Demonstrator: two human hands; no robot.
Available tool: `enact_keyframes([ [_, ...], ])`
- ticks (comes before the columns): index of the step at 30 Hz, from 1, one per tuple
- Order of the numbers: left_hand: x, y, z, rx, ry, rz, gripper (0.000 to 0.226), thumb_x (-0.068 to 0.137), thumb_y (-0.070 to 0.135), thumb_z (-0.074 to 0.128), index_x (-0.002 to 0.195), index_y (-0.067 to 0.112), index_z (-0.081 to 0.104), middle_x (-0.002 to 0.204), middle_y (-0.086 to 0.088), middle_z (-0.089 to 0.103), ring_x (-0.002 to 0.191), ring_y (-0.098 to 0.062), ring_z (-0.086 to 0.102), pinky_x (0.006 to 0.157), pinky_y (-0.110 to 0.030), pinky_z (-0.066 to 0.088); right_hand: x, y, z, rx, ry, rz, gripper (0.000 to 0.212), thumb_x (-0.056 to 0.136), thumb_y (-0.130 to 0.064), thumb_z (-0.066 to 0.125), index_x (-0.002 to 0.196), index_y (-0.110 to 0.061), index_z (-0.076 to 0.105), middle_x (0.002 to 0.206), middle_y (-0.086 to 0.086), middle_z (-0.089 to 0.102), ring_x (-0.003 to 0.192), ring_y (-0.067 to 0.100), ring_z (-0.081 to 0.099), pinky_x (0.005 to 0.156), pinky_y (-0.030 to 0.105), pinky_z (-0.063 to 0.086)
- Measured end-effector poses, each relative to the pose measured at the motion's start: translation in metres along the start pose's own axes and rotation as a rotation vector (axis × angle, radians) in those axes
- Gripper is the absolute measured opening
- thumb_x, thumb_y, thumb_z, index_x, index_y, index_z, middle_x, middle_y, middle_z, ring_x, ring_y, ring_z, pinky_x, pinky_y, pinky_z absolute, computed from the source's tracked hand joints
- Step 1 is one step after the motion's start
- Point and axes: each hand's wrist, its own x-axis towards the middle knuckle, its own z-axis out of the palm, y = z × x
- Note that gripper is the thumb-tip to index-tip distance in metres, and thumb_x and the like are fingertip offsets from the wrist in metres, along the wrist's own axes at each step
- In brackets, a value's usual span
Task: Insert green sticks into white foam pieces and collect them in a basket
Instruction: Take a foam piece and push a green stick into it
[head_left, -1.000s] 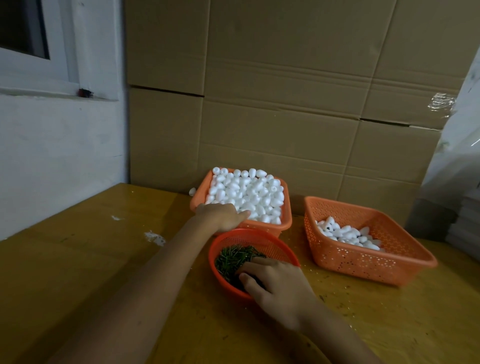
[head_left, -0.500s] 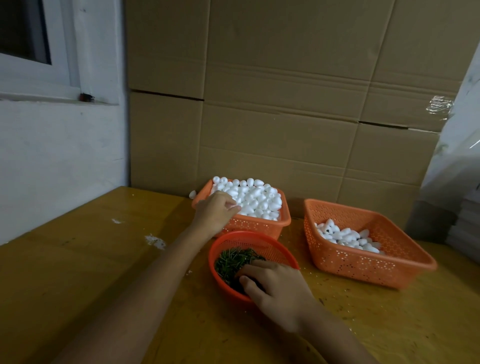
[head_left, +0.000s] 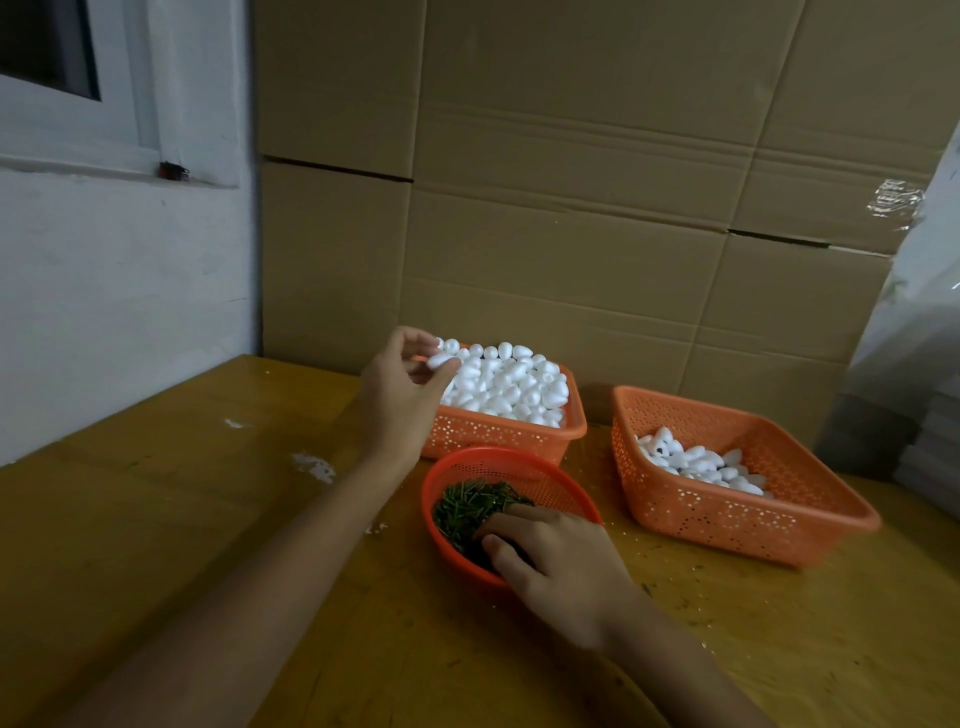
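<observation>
Foam piece (head_left: 440, 360) pinched in left grip (head_left: 400, 395) over full basket (head_left: 498, 431), right grip (head_left: 561, 566) down in green sticks (head_left: 467, 506), closure cannot be told

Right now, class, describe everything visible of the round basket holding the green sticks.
The round basket is orange-red plastic, with a fine mesh wall and a smooth rim. It sits upright on the wooden table, just in front of the square basket of white foam. Short green sticks lie heaped inside. The right hand reaches in over the near rim, fingers among the sticks.
</observation>
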Motion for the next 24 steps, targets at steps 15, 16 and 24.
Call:
enact_keyframes([
  [15,-0.072,0.023,-0.006,-0.019,-0.587,-0.056,0.034,0.077,0.007,0.091,0.100,0.028,0.077,0.102,0.015,0.076,0.079,-0.008,0.076,0.070,-0.019,0.057,0.001,-0.001,0.001,0.016,0.033,-0.043,0.041,0.104,-0.048,0.031,0.101,-0.027,0.066,0.096,-0.011,0.065,0.081,0.011,0.056,0.064,0.027,0.032],
  [16,-0.073,0.023,-0.006,0.004,-0.605,-0.043,0.038,0.077,0.008,0.092,0.102,0.032,0.076,0.103,0.017,0.076,0.079,-0.008,0.076,0.070,-0.020,0.058,0.001,-0.001,0.001,0.016,0.033,-0.046,0.042,0.104,-0.048,0.030,0.102,-0.027,0.066,0.097,-0.010,0.066,0.081,0.011,0.056,0.065,0.028,0.033],
  [24,-0.070,0.025,-0.010,-0.074,-0.591,-0.076,0.024,0.083,0.013,0.089,0.100,0.023,0.076,0.100,0.007,0.079,0.087,-0.013,0.079,0.075,-0.023,0.060,0.000,-0.001,0.003,0.026,0.018,-0.050,0.030,0.110,-0.041,0.037,0.087,-0.030,0.053,0.086,-0.014,0.055,0.075,0.011,0.053,0.064,0.028,0.031],
])
